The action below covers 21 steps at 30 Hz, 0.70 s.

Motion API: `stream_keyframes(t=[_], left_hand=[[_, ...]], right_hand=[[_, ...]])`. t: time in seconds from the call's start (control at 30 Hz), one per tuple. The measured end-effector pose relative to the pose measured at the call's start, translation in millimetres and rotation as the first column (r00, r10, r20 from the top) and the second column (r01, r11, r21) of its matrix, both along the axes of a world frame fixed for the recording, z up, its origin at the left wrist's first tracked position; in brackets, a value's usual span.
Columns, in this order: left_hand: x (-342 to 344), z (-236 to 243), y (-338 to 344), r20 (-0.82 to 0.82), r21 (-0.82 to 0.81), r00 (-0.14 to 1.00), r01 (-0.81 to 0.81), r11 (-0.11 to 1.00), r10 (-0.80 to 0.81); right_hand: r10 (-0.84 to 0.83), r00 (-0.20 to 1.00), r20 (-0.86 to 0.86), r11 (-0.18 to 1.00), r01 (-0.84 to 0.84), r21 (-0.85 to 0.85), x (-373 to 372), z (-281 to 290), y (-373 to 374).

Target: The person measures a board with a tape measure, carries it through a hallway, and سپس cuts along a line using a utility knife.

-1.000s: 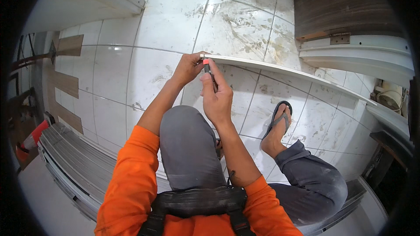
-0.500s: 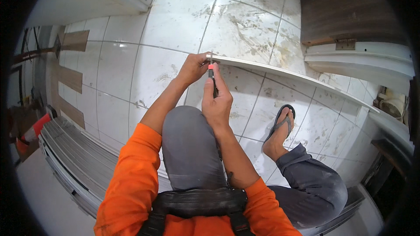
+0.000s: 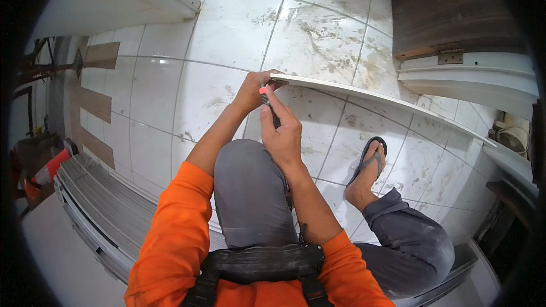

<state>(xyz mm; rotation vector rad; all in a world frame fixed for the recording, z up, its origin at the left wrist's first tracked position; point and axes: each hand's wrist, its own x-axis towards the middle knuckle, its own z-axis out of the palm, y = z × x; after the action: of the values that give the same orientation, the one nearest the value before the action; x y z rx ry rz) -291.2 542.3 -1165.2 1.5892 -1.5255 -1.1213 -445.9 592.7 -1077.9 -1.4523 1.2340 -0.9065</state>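
My right hand (image 3: 284, 128) is closed around a slim hand tool (image 3: 267, 99) with a ribbed black grip and a red collar. A short, thin metal tip shows past the collar; its exact form is too small to make out. My left hand (image 3: 249, 94) holds the near-left end of a long white board (image 3: 358, 91), fingers wrapped behind it. The board stands on edge and runs away to the right. The tool's tip lies beside the board's end, close to my left fingers. Whether it touches the board I cannot tell.
White floor tiles (image 3: 227, 37) with brown smears surround me. Long metal profiles (image 3: 111, 210) lie at the left, near brown strips (image 3: 94, 105). A dark brown panel (image 3: 449, 8) stands at the upper right. My sandaled foot (image 3: 367, 165) is below the board.
The tool has tilted and its tip has moved left, off the board's end toward my left hand. The left hand still holds the board, and the whole view has shifted slightly.
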Motion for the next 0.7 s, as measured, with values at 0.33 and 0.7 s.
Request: stream_keyframes(t=[0.33, 0.7], left_hand=[[-1.1, -10.9, 2.9, -0.044, 0.011, 0.998, -0.054, 0.998, 0.054], [0.6, -9.1, -0.2, 0.079, 0.099, 0.997, -0.006, 0.995, -0.002]], right_hand=[[-0.004, 0.999, 0.05, 1.0, 0.006, -0.025, 0.9, -2.8, 3.8], [-0.155, 0.983, 0.098, 0.981, 0.141, 0.133, -5.6, -0.6, 0.6]])
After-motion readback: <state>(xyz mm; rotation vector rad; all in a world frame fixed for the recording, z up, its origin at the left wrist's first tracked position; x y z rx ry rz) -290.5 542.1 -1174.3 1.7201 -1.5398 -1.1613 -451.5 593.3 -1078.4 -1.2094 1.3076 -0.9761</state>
